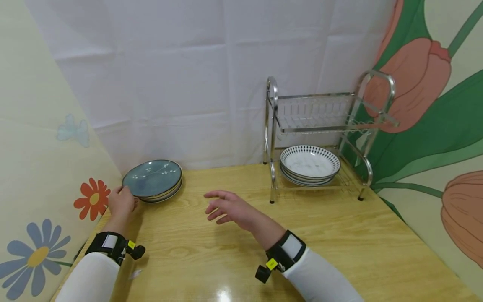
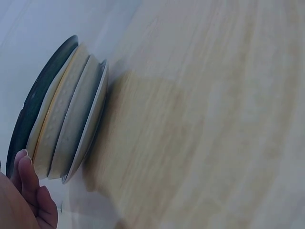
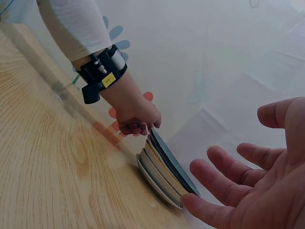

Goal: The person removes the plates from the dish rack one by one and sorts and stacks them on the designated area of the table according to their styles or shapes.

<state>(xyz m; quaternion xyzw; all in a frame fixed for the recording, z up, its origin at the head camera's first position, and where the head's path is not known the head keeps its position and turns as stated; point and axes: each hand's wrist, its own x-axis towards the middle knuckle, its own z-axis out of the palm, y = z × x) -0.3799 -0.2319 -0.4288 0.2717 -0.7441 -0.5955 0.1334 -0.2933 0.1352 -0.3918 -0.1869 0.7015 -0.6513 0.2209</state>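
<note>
A blue-grey plate (image 1: pixel 152 178) with a small white blossom pattern tops a stack of several plates (image 2: pixel 71 114) at the far left of the table. My left hand (image 1: pixel 121 203) pinches its near left rim, thumb above and fingers curled beneath, as the right wrist view also shows. Lower plates in the stack have pale undersides, and their faces are hidden. My right hand (image 1: pixel 235 209) hangs over the middle of the table, fingers spread and relaxed, holding nothing. In the right wrist view its palm and fingers (image 3: pixel 214 183) show in front of the stack.
A two-tier metal dish rack (image 1: pixel 315 130) stands at the back right. Its lower tier bears several stacked white plates (image 1: pixel 311 163) with a dark patterned rim. White cloth (image 1: pixel 181 84) hangs behind the wooden table (image 1: pixel 181 251), and flower-painted walls flank it.
</note>
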